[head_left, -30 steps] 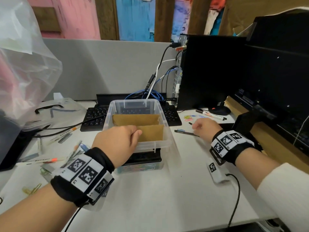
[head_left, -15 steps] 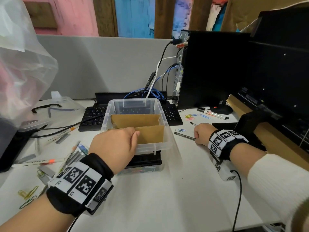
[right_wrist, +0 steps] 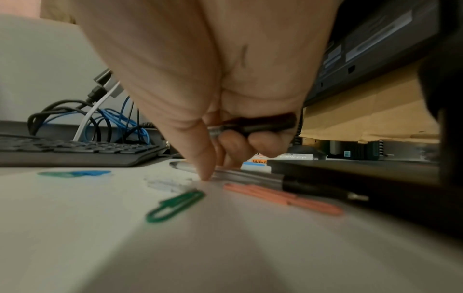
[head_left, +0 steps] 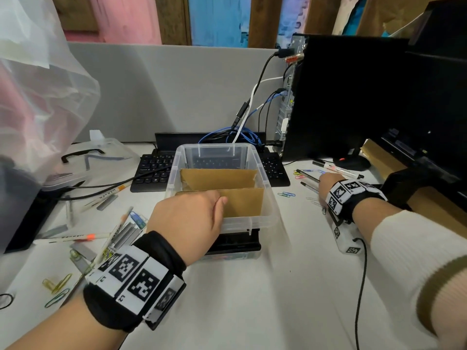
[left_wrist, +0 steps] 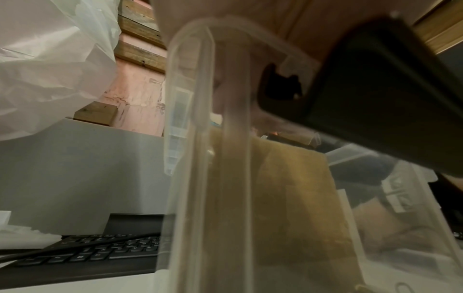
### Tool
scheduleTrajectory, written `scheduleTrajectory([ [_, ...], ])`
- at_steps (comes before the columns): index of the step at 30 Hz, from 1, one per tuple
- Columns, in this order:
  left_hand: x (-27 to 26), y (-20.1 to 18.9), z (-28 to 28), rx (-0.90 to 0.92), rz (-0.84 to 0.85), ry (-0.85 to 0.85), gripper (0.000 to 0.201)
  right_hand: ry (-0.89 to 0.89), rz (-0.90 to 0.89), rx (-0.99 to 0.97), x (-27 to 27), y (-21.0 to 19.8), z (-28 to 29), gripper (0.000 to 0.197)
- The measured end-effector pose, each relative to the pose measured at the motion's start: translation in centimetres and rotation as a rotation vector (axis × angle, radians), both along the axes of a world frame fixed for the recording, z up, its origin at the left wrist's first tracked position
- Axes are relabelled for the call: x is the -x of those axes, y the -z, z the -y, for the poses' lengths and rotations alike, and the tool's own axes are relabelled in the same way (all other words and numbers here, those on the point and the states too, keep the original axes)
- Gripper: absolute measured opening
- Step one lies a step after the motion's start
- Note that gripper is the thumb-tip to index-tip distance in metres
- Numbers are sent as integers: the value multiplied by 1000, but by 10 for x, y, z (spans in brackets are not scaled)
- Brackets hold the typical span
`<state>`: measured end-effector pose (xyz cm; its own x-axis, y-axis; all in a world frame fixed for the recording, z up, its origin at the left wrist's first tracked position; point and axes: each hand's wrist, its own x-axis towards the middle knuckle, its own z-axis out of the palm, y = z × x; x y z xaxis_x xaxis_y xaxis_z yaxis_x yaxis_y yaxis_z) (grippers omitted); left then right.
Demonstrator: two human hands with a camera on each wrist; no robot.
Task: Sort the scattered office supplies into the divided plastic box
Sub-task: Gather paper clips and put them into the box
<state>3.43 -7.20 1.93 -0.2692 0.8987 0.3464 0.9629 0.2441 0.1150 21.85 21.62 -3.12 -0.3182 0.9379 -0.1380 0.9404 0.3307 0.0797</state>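
From the head view, my left hand (head_left: pixel 187 218) is curled over the near-left rim of the divided plastic box (head_left: pixel 267 183), which sits in the middle of the counter (head_left: pixel 265 286) with two cardboard dividers (head_left: pixel 242 200) standing across it. My right hand (head_left: pixel 326 188) is well off to the right of the box, knuckles up, down on the counter among loose pens and paper clips. A pen on the counter (head_left: pixel 309 187) pokes out from under it toward the box, its long axis slanting from near-right to far-left. That is the relation that counts: the pens lie right under my right hand, and the box lies to that hand's left, so the carry will go leftward.

From the left wrist view, I see only the clear corner of the box up close, the brown cardboard behind the wall, and a black tray-like piece to the right. My fingers are mostly hidden, though the palm sits on the rim.

From the right wrist view, my right hand already holds one dark pen (right_wrist: pixel 260 123) tucked crosswise under the curled fingers. My thumb tip (right_wrist: pixel 204 170) touches the counter just beside the pen lying there, which runs left to right across my reach, tip to the right. A green paper clip (right_wrist: pixel 175 205) and a pink paper clip (right_wrist: pixel 283 198) lie just in front.
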Motion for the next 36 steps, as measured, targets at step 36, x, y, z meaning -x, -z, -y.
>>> scheduleTrajectory([
  [36,107,-65,-75,114,639,274,8,-281,-1250,991,152,-126,81,38],
])
